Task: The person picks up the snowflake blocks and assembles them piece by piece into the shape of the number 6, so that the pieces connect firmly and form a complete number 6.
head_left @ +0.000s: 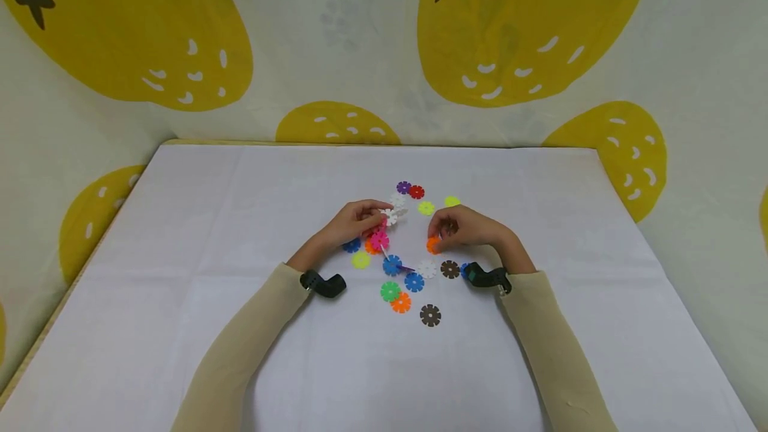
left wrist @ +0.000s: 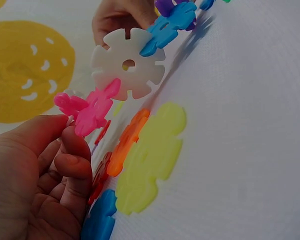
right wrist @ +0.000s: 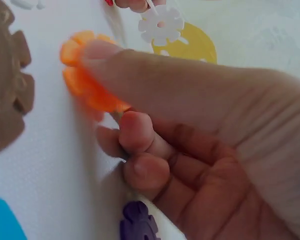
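My left hand (head_left: 353, 222) pinches one end of a chain of slotted plastic snowflake discs. In the left wrist view, pink discs (left wrist: 94, 111) sit at the fingertips, linked to a white disc (left wrist: 110, 67). A blue disc (left wrist: 171, 27) and a purple disc (left wrist: 164, 7) follow at the chain's far end. More white discs (head_left: 391, 217) show beside the left fingertips in the head view. To the right, my right hand (head_left: 473, 227) holds a single orange disc (right wrist: 75, 60) between thumb and fingers, low over the table and apart from the chain.
Loose discs lie flat around the hands: purple (head_left: 403, 187) and red (head_left: 417, 192) at the back, yellow (head_left: 361, 260) by the left wrist, green (head_left: 390, 291) and brown (head_left: 430, 315) in front. A white cloth covers the table (head_left: 180, 325); a patterned curtain (head_left: 336, 39) hangs behind.
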Demonstrator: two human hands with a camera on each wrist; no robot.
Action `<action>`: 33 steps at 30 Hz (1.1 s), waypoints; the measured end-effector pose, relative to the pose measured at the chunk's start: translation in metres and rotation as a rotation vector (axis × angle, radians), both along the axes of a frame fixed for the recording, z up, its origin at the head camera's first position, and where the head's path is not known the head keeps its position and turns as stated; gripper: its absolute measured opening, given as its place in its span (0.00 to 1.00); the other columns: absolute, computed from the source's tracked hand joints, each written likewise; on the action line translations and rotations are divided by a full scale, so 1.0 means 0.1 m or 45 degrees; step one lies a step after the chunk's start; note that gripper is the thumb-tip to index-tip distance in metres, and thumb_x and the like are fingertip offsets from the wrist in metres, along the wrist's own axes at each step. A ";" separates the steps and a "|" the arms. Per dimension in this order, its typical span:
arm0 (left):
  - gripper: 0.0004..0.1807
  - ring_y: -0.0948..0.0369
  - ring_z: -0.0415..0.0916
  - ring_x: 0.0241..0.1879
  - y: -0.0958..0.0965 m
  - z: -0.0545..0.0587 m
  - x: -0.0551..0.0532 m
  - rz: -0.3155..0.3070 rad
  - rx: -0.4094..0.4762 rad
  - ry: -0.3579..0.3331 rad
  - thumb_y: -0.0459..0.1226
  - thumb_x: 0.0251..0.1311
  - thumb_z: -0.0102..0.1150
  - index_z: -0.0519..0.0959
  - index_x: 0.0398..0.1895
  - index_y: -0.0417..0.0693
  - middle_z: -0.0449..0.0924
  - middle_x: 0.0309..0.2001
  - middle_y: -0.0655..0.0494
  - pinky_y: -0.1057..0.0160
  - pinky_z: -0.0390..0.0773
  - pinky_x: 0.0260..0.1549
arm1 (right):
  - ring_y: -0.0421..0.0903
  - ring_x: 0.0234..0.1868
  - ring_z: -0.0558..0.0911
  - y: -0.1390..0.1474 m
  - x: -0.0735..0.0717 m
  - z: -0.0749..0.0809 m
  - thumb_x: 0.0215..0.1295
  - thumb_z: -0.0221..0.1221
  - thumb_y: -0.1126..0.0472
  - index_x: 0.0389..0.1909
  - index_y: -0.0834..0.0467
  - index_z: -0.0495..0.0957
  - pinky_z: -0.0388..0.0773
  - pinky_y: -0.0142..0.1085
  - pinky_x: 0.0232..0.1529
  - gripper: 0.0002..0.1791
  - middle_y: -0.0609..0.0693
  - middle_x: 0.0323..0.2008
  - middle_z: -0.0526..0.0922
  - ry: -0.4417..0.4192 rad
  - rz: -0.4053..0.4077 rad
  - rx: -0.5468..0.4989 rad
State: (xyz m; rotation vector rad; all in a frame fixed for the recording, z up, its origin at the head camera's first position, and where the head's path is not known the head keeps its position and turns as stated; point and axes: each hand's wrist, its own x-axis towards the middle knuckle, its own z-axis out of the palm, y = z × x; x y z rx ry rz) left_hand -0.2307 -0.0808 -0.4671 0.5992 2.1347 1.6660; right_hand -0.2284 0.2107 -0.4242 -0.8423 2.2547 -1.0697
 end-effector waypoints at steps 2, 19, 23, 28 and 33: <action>0.19 0.61 0.67 0.23 0.00 0.00 0.01 -0.002 0.005 0.005 0.35 0.71 0.53 0.75 0.62 0.40 0.72 0.29 0.52 0.72 0.68 0.23 | 0.47 0.30 0.74 -0.01 -0.01 -0.02 0.58 0.67 0.67 0.38 0.62 0.81 0.73 0.32 0.32 0.08 0.51 0.29 0.79 0.013 -0.031 -0.041; 0.18 0.61 0.70 0.26 0.00 0.00 0.00 0.017 -0.056 0.014 0.36 0.70 0.54 0.76 0.60 0.41 0.76 0.33 0.52 0.73 0.71 0.27 | 0.48 0.39 0.83 -0.18 -0.01 -0.14 0.65 0.64 0.59 0.50 0.62 0.82 0.80 0.28 0.41 0.16 0.59 0.46 0.82 -0.012 -0.558 -0.211; 0.18 0.61 0.71 0.27 0.00 0.01 0.00 0.035 -0.069 -0.011 0.37 0.70 0.55 0.77 0.59 0.40 0.78 0.34 0.52 0.73 0.72 0.28 | 0.47 0.41 0.83 -0.22 -0.01 -0.17 0.65 0.63 0.58 0.52 0.61 0.81 0.80 0.29 0.44 0.17 0.58 0.49 0.81 -0.068 -0.639 -0.288; 0.18 0.62 0.72 0.28 -0.01 0.01 0.00 0.025 -0.070 -0.010 0.37 0.69 0.55 0.77 0.58 0.38 0.79 0.35 0.53 0.73 0.72 0.27 | 0.43 0.34 0.83 -0.28 0.00 -0.19 0.64 0.64 0.59 0.52 0.62 0.82 0.80 0.29 0.41 0.17 0.58 0.46 0.83 -0.119 -0.731 -0.370; 0.17 0.61 0.71 0.27 -0.01 0.00 -0.01 0.007 -0.064 -0.001 0.36 0.70 0.55 0.77 0.58 0.39 0.78 0.34 0.53 0.73 0.71 0.26 | 0.42 0.30 0.83 -0.31 0.01 -0.18 0.65 0.64 0.59 0.52 0.63 0.82 0.80 0.29 0.39 0.17 0.56 0.41 0.84 -0.154 -0.738 -0.391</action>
